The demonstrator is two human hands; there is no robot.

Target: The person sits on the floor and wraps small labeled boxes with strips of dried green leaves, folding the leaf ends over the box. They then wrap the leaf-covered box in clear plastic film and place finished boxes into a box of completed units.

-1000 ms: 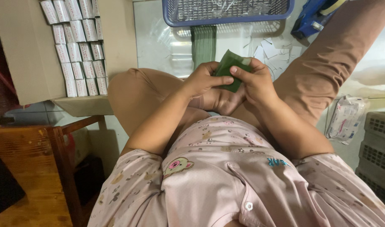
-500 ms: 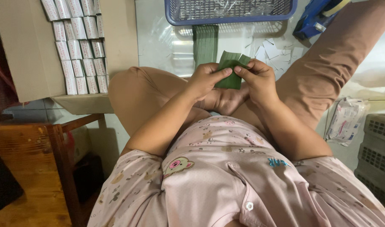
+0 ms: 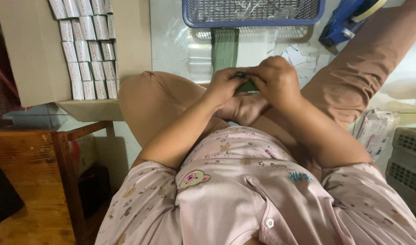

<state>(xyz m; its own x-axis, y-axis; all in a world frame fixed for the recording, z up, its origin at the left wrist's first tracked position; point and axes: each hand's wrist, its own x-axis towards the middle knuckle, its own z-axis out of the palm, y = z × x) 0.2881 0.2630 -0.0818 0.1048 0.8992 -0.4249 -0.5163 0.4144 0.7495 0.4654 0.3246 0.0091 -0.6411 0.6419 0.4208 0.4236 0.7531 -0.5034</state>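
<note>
You sit cross-legged on a pale floor (image 3: pixel 180 50), your knees spread to either side. At your left stands a wooden table (image 3: pixel 31 149); beyond it an open cardboard box (image 3: pixel 26 54) holds rows of small white cartons (image 3: pixel 87 50). Your left hand (image 3: pixel 226 84) and right hand (image 3: pixel 276 81) meet above your lap, knuckles up, fingers curled and pressed together on a small dark green piece (image 3: pixel 247 86), mostly hidden between them. Just beyond your hands, a stack of green sheets (image 3: pixel 225 47) lies flat. Farther off rest a blue mesh basket (image 3: pixel 253 20) and a blue tape dispenser (image 3: pixel 342 25). At your right sit a wrapped packet (image 3: pixel 376 131) and a grey crate (image 3: pixel 410 159).
</note>
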